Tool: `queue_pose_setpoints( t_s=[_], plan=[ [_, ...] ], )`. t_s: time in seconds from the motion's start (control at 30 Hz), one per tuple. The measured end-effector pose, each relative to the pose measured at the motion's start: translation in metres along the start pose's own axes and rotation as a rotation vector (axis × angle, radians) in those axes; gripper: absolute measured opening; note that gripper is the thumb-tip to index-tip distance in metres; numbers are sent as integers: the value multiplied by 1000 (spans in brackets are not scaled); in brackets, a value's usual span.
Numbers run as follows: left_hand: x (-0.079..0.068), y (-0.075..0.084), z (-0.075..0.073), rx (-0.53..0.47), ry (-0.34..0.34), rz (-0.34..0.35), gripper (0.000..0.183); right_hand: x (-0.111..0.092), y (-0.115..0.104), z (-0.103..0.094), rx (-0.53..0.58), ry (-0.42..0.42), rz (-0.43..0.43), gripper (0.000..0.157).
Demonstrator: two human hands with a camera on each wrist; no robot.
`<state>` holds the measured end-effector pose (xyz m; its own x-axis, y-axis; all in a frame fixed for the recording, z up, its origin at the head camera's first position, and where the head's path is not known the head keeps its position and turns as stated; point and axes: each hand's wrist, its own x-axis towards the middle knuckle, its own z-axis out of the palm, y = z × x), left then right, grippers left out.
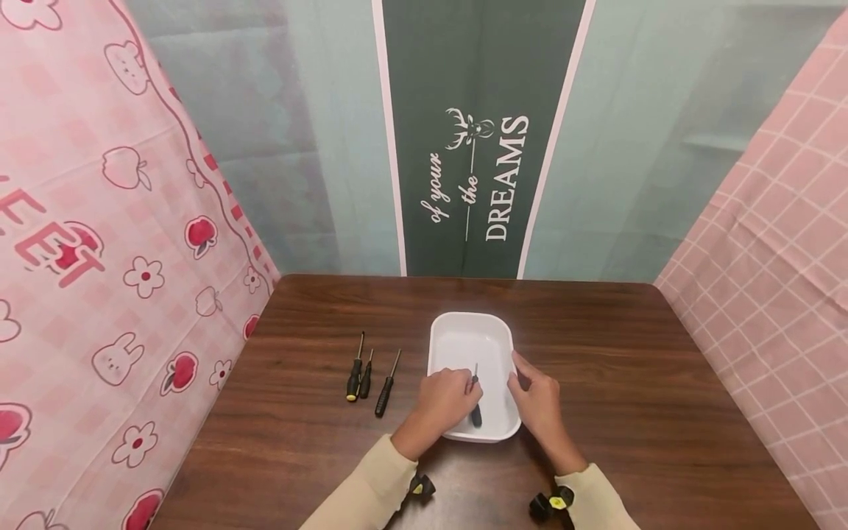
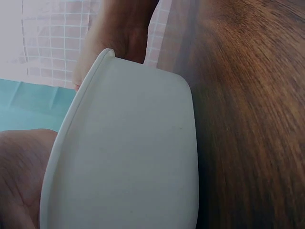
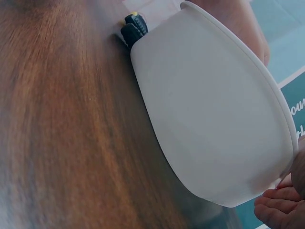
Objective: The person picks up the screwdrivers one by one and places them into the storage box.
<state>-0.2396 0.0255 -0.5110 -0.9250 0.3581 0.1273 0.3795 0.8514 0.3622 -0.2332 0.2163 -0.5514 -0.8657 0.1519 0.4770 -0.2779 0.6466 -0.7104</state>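
Observation:
A white rectangular tray (image 1: 473,324) stands on the wooden table. My left hand (image 1: 447,401) reaches over its left rim, fingers curled, and pinches a dark-handled screwdriver (image 1: 476,418) inside it. The hand hides the screwdriver's middle; the thin tip points to the far end. At the tray's right side, my right hand (image 1: 539,397) holds the rim, thumb over the edge and fingers outside. In the right wrist view, its fingers (image 3: 279,207) lie by the outer wall. The left wrist view mostly shows the tray's outer side (image 2: 124,143).
Left of the tray lie three more screwdrivers: one with a yellow-ended handle (image 1: 354,379), a shorter one (image 1: 366,383), and one slanted (image 1: 384,397) nearest the tray. Patterned cloths (image 1: 464,250) hang behind the table and along both sides.

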Motion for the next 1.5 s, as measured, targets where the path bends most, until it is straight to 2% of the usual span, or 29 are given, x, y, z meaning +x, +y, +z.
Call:
queue_pose_setpoints(
  t_s=[0.33, 1.03, 1.5],
  plan=[
    [2, 4, 5, 25, 5, 2, 40, 0, 0, -1, -4, -7, 12, 40],
    [7, 7, 12, 17, -40, -12, 40, 0, -4, -2, -15, -47, 60, 40],
    [9, 9, 18, 21, -32, 9, 40, 0, -3, -1, -8, -20, 35, 40]
  ],
)
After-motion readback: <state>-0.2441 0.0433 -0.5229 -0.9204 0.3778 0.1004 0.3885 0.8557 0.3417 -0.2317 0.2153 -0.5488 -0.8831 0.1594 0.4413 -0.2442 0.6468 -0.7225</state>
